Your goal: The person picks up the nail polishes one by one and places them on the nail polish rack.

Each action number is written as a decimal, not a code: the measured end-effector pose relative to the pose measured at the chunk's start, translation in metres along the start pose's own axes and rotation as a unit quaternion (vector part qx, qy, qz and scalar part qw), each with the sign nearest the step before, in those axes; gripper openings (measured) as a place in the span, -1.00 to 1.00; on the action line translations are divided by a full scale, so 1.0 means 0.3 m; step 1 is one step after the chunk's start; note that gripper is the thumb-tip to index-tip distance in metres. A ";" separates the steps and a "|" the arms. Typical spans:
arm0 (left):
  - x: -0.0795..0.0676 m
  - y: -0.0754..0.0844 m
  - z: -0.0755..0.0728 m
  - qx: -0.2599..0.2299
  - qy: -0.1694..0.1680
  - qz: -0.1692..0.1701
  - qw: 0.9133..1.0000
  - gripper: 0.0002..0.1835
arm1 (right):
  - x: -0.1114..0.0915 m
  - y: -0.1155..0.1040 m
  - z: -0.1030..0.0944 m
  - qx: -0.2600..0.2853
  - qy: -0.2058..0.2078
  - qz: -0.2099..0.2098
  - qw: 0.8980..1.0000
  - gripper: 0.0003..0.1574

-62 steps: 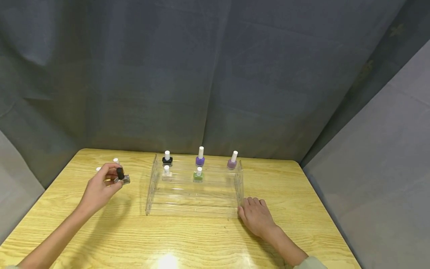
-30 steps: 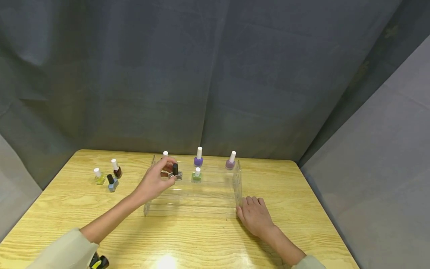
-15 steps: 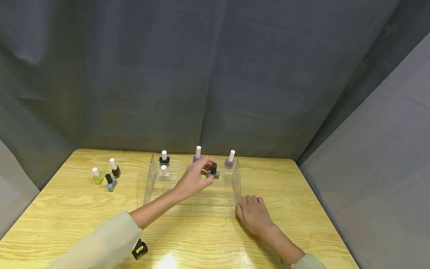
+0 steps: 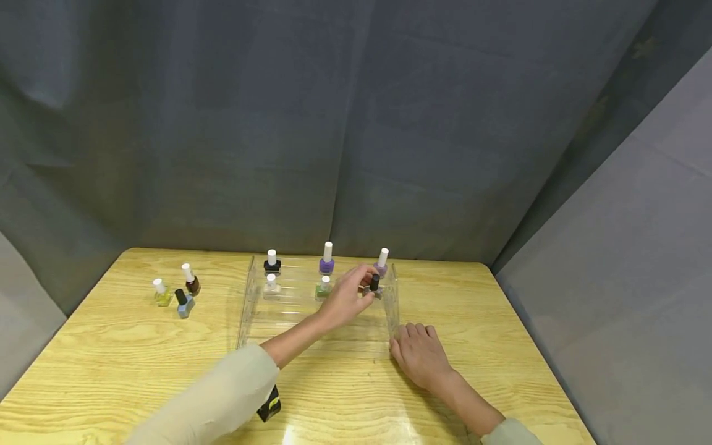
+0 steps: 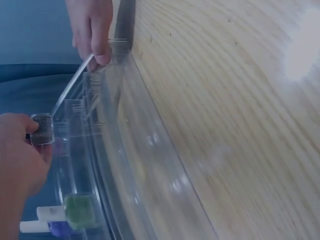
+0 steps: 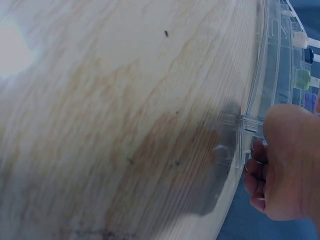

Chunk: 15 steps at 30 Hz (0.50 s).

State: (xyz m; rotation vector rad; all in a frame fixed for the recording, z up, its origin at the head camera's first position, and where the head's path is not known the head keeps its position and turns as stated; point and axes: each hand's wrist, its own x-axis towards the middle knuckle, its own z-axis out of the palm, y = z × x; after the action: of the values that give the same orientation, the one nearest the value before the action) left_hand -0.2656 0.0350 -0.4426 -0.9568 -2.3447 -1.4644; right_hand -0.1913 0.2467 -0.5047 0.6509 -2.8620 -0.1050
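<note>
My left hand (image 4: 346, 300) pinches a black-capped nail polish bottle (image 4: 375, 284) at the right end of the clear tiered rack's (image 4: 245, 315) second row, below a mauve bottle (image 4: 382, 267). In the left wrist view, the base of the held nail polish bottle (image 5: 44, 131) looks dark and glittery. Whether it touches the shelf, I cannot tell. A green bottle (image 4: 322, 291) and a pale clear one (image 4: 271, 288) stand farther left in that row. My right hand (image 4: 421, 356) grips the rack's front right corner, its fingers curled outside the side panel.
Black (image 4: 272, 266) and purple (image 4: 326, 266) bottles share the top row with the mauve one. On the table's left are yellow (image 4: 162, 296), dark red (image 4: 192, 284) and grey-blue (image 4: 185, 307) bottles. A dark curtain (image 4: 222, 123) hangs behind the table.
From the table's left, my left hand has carried the black-capped nail polish bottle rightward across the rack to the second row's right end. The right hand has stayed at the rack's corner.
</note>
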 end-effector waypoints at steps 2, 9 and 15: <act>0.008 -0.012 0.013 0.007 0.000 -0.011 1.000 -0.56 | 0.004 -0.002 0.002 0.002 -0.001 0.001 1.000 -0.59; 0.028 -0.034 0.069 0.007 -0.016 -0.038 0.999 -0.58 | 0.001 0.002 0.003 0.012 -0.007 0.006 1.000 -0.60; 0.036 -0.041 0.100 0.038 -0.013 -0.044 0.998 -0.55 | 0.003 0.001 -0.002 0.025 -0.005 0.004 1.000 -0.65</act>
State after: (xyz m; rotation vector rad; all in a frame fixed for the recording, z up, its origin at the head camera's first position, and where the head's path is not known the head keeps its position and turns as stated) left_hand -0.2770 0.0617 -0.4606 -0.8692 -2.4703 -1.3915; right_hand -0.1922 0.2466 -0.5038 0.6516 -2.8849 -0.0351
